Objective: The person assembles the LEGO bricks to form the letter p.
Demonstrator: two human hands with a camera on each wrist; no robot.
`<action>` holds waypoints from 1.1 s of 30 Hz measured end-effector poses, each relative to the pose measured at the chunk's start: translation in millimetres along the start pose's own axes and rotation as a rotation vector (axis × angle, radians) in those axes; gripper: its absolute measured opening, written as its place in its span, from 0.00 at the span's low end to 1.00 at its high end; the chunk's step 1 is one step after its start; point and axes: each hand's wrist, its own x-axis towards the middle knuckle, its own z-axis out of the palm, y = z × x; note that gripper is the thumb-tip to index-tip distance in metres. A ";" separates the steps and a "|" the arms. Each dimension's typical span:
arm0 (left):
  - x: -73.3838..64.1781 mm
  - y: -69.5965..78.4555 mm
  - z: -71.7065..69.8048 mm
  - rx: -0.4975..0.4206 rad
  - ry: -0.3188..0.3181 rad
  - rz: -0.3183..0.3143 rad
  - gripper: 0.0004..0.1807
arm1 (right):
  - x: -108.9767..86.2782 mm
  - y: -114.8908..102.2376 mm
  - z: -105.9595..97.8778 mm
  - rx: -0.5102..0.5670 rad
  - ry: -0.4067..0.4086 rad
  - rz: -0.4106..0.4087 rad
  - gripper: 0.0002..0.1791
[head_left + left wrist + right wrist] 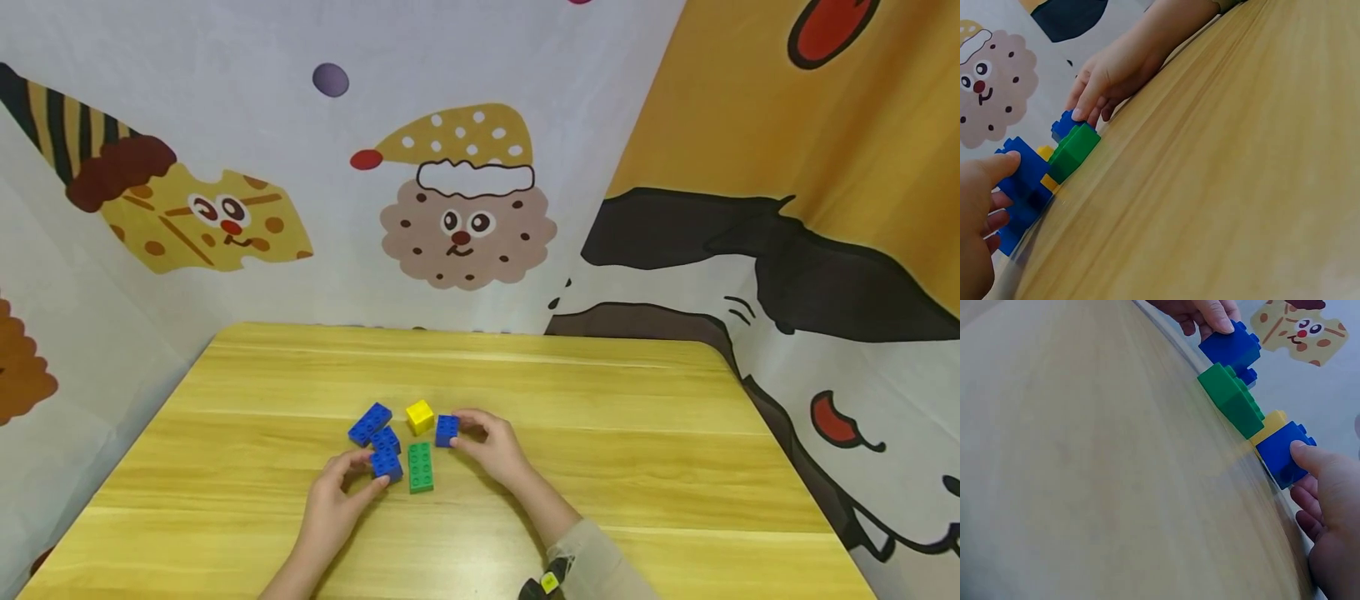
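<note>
The left hand (333,493) grips a blue toy brick (386,465) between thumb and fingers, at the near left of a small group of bricks. Across from it, the right hand (491,447) pinches another blue brick (1282,454), thumb on its near side. Between the two lies a green brick (421,467) with two rows of studs, studs up. A yellow brick (420,417) sits just behind it. Two more blue bricks lie at the left: a longer one (370,424) set at a slant, and one (386,440) partly hidden behind the left hand's brick.
The bricks are on a wood-grain table (637,433) with rounded far corners. Behind it hangs a cloth (300,150) printed with cartoon food and animals. A dark band with a yellow patch (550,581) is at the right wrist, beside a pale sleeve (600,562).
</note>
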 end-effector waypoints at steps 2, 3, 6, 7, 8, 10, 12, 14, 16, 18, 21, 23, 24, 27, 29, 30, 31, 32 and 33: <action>0.3 1.0 -0.1 -0.005 0.007 0.013 0.19 | -1.2 -0.8 -1.6 0.007 0.003 -0.003 0.21; 0.5 1.4 -0.2 -0.008 0.011 0.022 0.19 | -1.9 -1.0 -2.4 0.012 0.004 -0.001 0.21; 0.4 2.3 -0.7 -0.029 0.021 0.059 0.19 | -4.1 -1.0 -5.0 0.030 0.006 -0.008 0.21; 0.5 2.6 -1.0 -0.037 0.022 0.070 0.19 | -4.9 -1.1 -5.8 0.032 0.007 -0.013 0.21; 0.6 2.8 -1.2 -0.043 0.025 0.079 0.19 | -5.7 -1.1 -6.7 0.034 0.009 -0.017 0.21; 0.5 3.6 -1.7 -0.053 0.030 0.098 0.20 | -7.7 -1.7 -8.6 0.039 0.010 -0.025 0.21; 0.5 4.8 -1.9 -0.058 0.033 0.105 0.21 | -10.3 -3.0 -10.6 0.042 0.013 -0.024 0.21; 0.3 6.6 -1.7 -0.061 0.034 0.108 0.21 | -13.0 -4.6 -12.9 0.041 0.015 -0.016 0.21; -0.2 9.5 -1.2 -0.069 0.035 0.110 0.22 | -16.0 -5.8 -15.2 0.038 0.019 -0.010 0.21; -0.6 14.7 -0.8 -0.079 0.034 0.112 0.22 | -18.8 -7.2 -17.7 0.037 0.027 -0.010 0.21; -1.5 29.9 -2.6 -0.092 0.037 0.127 0.23 | -22.9 -9.0 -21.6 0.027 0.041 -0.022 0.20; -1.7 42.5 -4.8 -0.100 0.033 0.138 0.22 | -25.4 -10.0 -23.9 0.022 0.047 -0.026 0.20; -1.8 48.1 -5.8 -0.103 0.031 0.143 0.22 | -26.4 -10.1 -24.8 0.019 0.049 -0.027 0.20; -1.2 56.8 -6.2 -0.113 0.022 0.175 0.21 | -29.7 -10.2 -27.0 0.014 0.052 -0.022 0.20; -0.4 53.6 -3.0 -0.119 0.017 0.195 0.22 | -31.5 -10.2 -28.2 0.018 0.053 -0.014 0.20; -0.1 50.4 -1.0 -0.123 0.014 0.200 0.22 | -32.4 -9.9 -28.7 0.016 0.053 -0.010 0.20; 0.2 46.9 1.2 -0.129 0.009 0.204 0.23 | -33.2 -9.9 -29.2 0.014 0.053 -0.004 0.20; 0.3 43.4 3.1 -0.134 0.004 0.203 0.23 | -34.0 -10.4 -29.9 0.012 0.052 0.003 0.20; 0.3 39.8 5.0 -0.141 -0.002 0.197 0.23 | -34.6 -11.0 -30.6 0.017 0.052 0.007 0.20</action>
